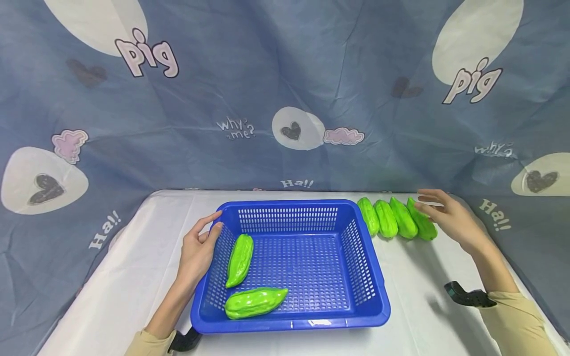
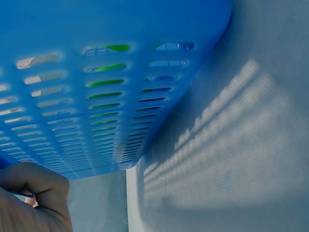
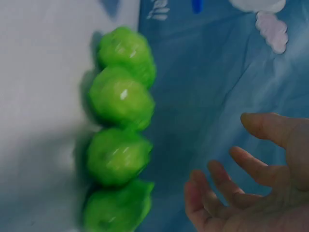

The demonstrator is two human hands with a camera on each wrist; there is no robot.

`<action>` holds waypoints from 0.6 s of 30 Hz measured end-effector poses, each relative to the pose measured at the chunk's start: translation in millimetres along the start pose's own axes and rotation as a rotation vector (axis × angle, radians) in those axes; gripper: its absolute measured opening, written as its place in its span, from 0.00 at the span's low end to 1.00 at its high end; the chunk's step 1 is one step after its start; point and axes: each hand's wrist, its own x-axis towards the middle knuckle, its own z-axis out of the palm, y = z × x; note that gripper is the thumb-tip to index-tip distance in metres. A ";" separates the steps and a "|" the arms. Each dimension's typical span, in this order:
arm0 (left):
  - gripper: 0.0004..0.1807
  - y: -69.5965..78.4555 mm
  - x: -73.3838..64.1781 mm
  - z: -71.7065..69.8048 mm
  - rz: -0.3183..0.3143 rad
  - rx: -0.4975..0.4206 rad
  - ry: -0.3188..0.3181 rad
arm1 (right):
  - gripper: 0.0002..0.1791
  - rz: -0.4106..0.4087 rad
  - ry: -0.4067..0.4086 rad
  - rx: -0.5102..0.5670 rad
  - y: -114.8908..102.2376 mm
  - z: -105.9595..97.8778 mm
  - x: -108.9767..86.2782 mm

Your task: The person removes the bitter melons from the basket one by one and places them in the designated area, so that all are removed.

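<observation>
A blue plastic basket with slotted walls stands on the table in the head view. My left hand grips its left rim near the far corner; in the left wrist view the curled fingers show under the slotted wall. Inside the basket lie two green bitter gourds, one upright along the left wall and another crosswise near the front. My right hand hovers with loosely spread fingers over the rightmost bitter gourd of a row. The right wrist view shows nothing between its fingers.
Several bitter gourds stand side by side in a row right of the basket, at the table's back. White cloth covers the table. Behind it hangs a blue printed curtain that also drapes along both sides.
</observation>
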 end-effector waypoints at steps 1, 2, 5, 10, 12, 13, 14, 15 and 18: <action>0.24 0.0 0.0 -0.3 0.000 -0.002 0.000 | 0.32 -0.010 -0.007 0.012 -5.0 0.4 0.6; 0.24 0.1 -0.1 -0.7 -0.001 -0.004 0.001 | 0.32 -0.018 -0.016 0.023 -9.8 0.9 1.5; 0.24 0.0 -0.3 -1.4 -0.001 -0.010 0.002 | 0.30 -0.024 -0.055 0.074 -24.9 3.3 3.6; 0.24 -0.3 -0.6 -0.6 -0.003 -0.014 0.004 | 0.28 -0.044 -0.133 0.179 -50.3 11.2 5.6; 0.23 -0.1 -0.6 0.0 -0.002 -0.011 0.007 | 0.28 -0.053 -0.182 0.229 -60.4 15.5 6.8; 0.23 -0.1 -0.6 0.3 0.000 -0.012 0.008 | 0.28 -0.055 -0.208 0.253 -65.4 17.7 7.6; 0.23 0.1 -0.5 0.6 0.002 -0.012 0.009 | 0.28 -0.054 -0.236 0.277 -70.2 20.1 8.4; 0.23 0.4 -0.4 0.8 0.004 -0.010 0.008 | 0.27 -0.051 -0.264 0.299 -75.0 22.6 9.3; 0.24 0.7 -0.7 -0.2 0.003 -0.009 0.007 | 0.27 -0.040 -0.348 0.345 -90.3 32.1 13.0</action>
